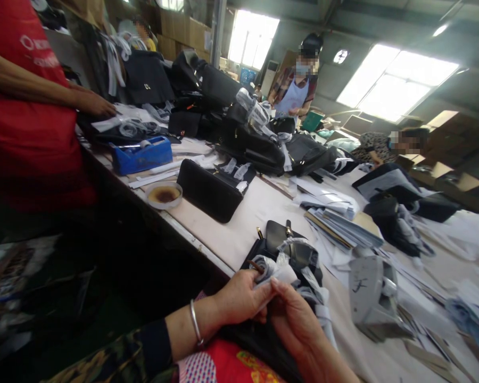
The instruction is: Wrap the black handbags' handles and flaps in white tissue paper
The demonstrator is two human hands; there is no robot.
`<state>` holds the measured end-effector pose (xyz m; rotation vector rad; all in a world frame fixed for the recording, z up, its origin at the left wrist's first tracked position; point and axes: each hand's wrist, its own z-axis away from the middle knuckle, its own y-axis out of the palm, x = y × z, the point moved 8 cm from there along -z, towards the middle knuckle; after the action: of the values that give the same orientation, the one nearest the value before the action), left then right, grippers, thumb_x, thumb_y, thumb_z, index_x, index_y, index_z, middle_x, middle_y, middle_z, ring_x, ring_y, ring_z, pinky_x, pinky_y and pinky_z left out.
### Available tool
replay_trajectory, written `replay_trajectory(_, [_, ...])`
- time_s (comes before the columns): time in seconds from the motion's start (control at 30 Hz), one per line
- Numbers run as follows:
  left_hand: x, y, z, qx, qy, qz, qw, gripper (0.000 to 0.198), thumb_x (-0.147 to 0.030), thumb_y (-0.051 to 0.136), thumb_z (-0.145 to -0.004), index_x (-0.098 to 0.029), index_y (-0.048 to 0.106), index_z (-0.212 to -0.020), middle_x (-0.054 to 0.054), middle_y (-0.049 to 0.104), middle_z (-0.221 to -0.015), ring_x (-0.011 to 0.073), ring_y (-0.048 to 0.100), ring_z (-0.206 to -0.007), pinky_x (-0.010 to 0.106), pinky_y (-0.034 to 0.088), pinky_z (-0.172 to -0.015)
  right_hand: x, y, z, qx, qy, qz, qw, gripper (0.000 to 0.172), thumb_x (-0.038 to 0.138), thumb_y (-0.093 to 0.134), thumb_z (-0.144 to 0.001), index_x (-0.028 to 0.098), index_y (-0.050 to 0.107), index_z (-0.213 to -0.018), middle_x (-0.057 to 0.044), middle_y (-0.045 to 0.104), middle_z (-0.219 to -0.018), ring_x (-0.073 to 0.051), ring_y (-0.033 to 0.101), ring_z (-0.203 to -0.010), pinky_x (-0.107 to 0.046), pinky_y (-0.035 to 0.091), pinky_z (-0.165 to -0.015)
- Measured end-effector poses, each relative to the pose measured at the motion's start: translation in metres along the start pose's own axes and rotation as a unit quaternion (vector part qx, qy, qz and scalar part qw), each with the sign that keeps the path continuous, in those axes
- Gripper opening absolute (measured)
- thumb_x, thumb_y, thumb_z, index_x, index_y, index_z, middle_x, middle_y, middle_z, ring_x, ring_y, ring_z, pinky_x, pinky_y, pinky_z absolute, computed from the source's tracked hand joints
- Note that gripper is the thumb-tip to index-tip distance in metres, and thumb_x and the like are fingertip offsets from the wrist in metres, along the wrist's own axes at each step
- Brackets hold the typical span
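Observation:
Close to my body, at the table's front edge, my left hand point(241, 298) is closed around a white-wrapped bundle point(281, 274). A thin brown piece point(256, 266) sticks out of its rolled end. My right hand point(297, 319) meets the left, thumb and fingers pinched on the bundle's near edge. What lies under the fingers is hidden. Just beyond both hands is a black bag point(273, 234) with gold-coloured fittings and clear plastic on it. More black material point(259, 340) is below my hands, over my lap.
Farther along are a black wallet-like case point(209, 191), a round dish with brown residue point(163, 196) and a blue tray point(141, 155). Black bags point(251, 141) are heaped behind. To the right stand a grey tape dispenser point(373, 298) and paper stacks point(343, 229). Several people work nearby.

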<state>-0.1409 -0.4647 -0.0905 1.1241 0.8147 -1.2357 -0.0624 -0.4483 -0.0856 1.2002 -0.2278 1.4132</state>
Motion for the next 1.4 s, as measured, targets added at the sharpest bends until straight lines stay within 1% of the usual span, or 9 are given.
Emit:
replay_trajectory(0.13, [0.004, 0.002, -0.003, 0.01, -0.014, 0.065, 0.998, 0.056, -0.065, 0.068, -0.075, -0.012, 0.068, -0.091, 0.003, 0.062, -0.056, 0.0134, 0.057, -0.046, 0.021, 0.044, -0.045, 0.002, 0.001, 0.003, 0.003, 0.003, -0.006, 1.0, 0.024, 0.036, 0.079, -0.07, 0.019, 0.063, -0.072, 0.0, 0.059, -0.066, -0.016, 0.053, -0.057, -0.034, 0.051, -0.062])
replay_trajectory(0.3, [0.006, 0.003, -0.005, 0.021, -0.014, 0.134, 0.991, 0.054, -0.057, 0.079, -0.068, -0.012, 0.071, -0.097, 0.003, 0.065, -0.063, 0.0131, 0.058, -0.049, 0.023, 0.046, -0.05, 0.001, -0.006, 0.004, -0.017, 0.004, -0.033, 0.999, 0.023, 0.033, 0.081, -0.068, 0.018, 0.066, -0.076, 0.001, 0.06, -0.07, -0.013, 0.051, -0.059, -0.029, 0.046, -0.059])
replay_trajectory(0.7, [-0.001, 0.005, 0.0, 0.024, -0.014, 0.149, 0.988, 0.048, -0.05, 0.082, -0.068, -0.012, 0.067, -0.092, 0.002, 0.065, -0.063, 0.0134, 0.06, -0.05, 0.021, 0.046, -0.048, 0.004, -0.004, 0.012, 0.026, 0.022, -0.041, 0.999, 0.017, 0.032, 0.075, -0.076, 0.016, 0.072, -0.083, -0.005, 0.068, -0.079, -0.02, 0.06, -0.073, -0.033, 0.05, -0.069])
replay_trajectory(0.97, [-0.002, 0.005, -0.001, 0.041, -0.013, 0.152, 0.987, 0.043, -0.047, 0.083, -0.067, -0.012, 0.068, -0.088, 0.001, 0.065, -0.063, 0.0124, 0.059, -0.051, 0.021, 0.046, -0.049, 0.004, -0.008, 0.013, 0.006, 0.016, -0.059, 0.998, 0.019, 0.034, 0.075, -0.077, 0.017, 0.072, -0.084, -0.004, 0.069, -0.081, -0.018, 0.06, -0.071, -0.034, 0.051, -0.071])
replay_trajectory(1.13, [0.008, -0.005, -0.001, -0.011, -0.051, 0.161, 0.986, 0.056, -0.055, 0.081, -0.067, -0.013, 0.062, -0.098, 0.002, 0.064, -0.062, 0.0136, 0.059, -0.047, 0.022, 0.045, -0.044, 0.015, -0.013, 0.026, 0.026, -0.007, 0.091, 0.995, 0.035, 0.038, 0.075, -0.079, 0.021, 0.066, -0.109, -0.008, 0.07, -0.108, -0.024, 0.065, -0.094, -0.035, 0.053, -0.075])
replay_trajectory(1.2, [0.013, -0.007, -0.002, -0.019, -0.06, 0.184, 0.981, 0.056, -0.055, 0.08, -0.068, -0.013, 0.059, -0.098, 0.001, 0.063, -0.061, 0.0132, 0.059, -0.047, 0.021, 0.044, -0.044, 0.018, -0.022, 0.031, 0.012, -0.027, 0.231, 0.972, 0.048, 0.035, 0.078, -0.076, 0.022, 0.061, -0.119, -0.009, 0.07, -0.11, -0.025, 0.067, -0.093, -0.034, 0.053, -0.072])
replay_trajectory(1.27, [0.018, -0.008, -0.004, -0.023, -0.073, 0.194, 0.978, 0.056, -0.056, 0.079, -0.068, -0.013, 0.057, -0.096, 0.001, 0.062, -0.061, 0.0134, 0.06, -0.048, 0.021, 0.045, -0.044, 0.027, -0.033, 0.035, -0.028, -0.093, 0.367, 0.925, 0.046, 0.032, 0.077, -0.074, 0.021, 0.062, -0.117, -0.008, 0.071, -0.1, -0.024, 0.068, -0.084, -0.035, 0.054, -0.071])
replay_trajectory(1.33, [0.022, -0.008, -0.005, -0.022, -0.08, 0.195, 0.977, 0.056, -0.058, 0.078, -0.068, -0.014, 0.055, -0.096, 0.0, 0.062, -0.062, 0.0138, 0.061, -0.049, 0.022, 0.046, -0.044, 0.044, -0.036, 0.039, -0.073, -0.198, 0.483, 0.85, 0.039, 0.028, 0.072, -0.077, 0.021, 0.063, -0.114, -0.008, 0.072, -0.096, -0.024, 0.068, -0.083, -0.037, 0.054, -0.077])
replay_trajectory(1.4, [0.022, -0.007, -0.005, -0.017, -0.081, 0.189, 0.978, 0.058, -0.06, 0.076, -0.068, -0.015, 0.054, -0.096, 0.0, 0.062, -0.062, 0.0141, 0.062, -0.049, 0.022, 0.047, -0.045, 0.056, -0.025, 0.042, -0.064, -0.296, 0.579, 0.757, 0.029, 0.023, 0.065, -0.083, 0.022, 0.064, -0.112, -0.008, 0.072, -0.099, -0.024, 0.069, -0.087, -0.037, 0.054, -0.08])
